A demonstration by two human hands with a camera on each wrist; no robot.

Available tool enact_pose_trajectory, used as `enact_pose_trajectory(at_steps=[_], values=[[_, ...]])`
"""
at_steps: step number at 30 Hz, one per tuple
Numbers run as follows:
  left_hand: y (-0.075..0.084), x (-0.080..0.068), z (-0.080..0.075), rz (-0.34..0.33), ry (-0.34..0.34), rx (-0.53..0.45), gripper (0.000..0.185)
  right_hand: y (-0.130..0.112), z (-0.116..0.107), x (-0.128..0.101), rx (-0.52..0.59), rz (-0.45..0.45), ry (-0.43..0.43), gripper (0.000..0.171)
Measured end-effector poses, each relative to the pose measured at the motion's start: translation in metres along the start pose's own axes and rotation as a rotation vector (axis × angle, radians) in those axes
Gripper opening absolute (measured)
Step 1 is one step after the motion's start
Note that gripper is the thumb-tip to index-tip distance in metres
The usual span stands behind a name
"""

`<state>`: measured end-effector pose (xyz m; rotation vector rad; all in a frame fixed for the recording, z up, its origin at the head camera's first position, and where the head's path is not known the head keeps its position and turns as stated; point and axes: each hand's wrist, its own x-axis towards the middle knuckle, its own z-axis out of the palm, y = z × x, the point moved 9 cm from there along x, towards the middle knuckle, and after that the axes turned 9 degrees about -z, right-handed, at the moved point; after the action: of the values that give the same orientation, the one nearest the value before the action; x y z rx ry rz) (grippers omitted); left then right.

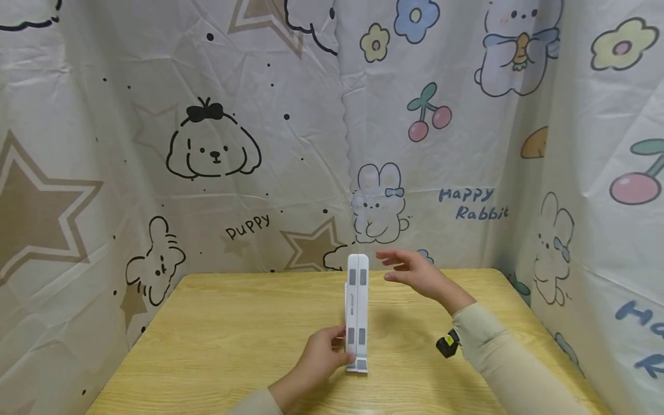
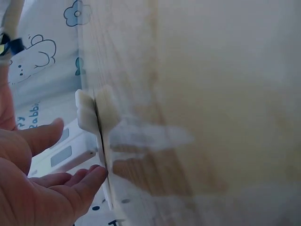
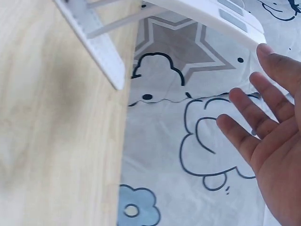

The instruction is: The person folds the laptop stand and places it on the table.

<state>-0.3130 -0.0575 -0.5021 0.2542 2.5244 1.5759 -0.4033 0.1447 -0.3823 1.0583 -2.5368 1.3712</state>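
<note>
Fingers of the left hand (image 1: 319,360) curl round the lower edge of the white folding stand (image 1: 357,311), which rises upright at the middle of the wooden table (image 1: 218,340). Beyond, the right hand (image 1: 415,274) hovers open beside its top, holding nothing, before the cartoon-printed cloth (image 1: 218,150).

- White folding stand (image 1: 357,311) with grey pads: propped up, narrow, at the table's centre.
- Its foot rests at 6 o'clock, top at 12.

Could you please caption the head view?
Left hand steadies a white folding stand on the wooden table; right hand hovers open.
</note>
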Motion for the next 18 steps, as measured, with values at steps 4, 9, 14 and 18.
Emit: enact_pose_trajectory(at_steps=[4,9,14,18], values=[[-0.002,-0.003,0.005,-0.014,-0.029,0.029,0.073,-0.014,-0.003,0.016,-0.069,-0.027,-0.052,0.054],[0.005,-0.007,0.009,0.060,-0.027,0.105,0.080,-0.020,0.001,0.029,-0.112,-0.029,-0.110,0.056],[0.008,-0.010,0.010,0.103,-0.002,0.206,0.079,-0.021,0.010,0.036,-0.119,-0.058,-0.160,0.056],[0.009,-0.009,0.008,0.110,0.010,0.267,0.075,-0.020,0.013,0.039,-0.100,-0.078,-0.158,0.055]])
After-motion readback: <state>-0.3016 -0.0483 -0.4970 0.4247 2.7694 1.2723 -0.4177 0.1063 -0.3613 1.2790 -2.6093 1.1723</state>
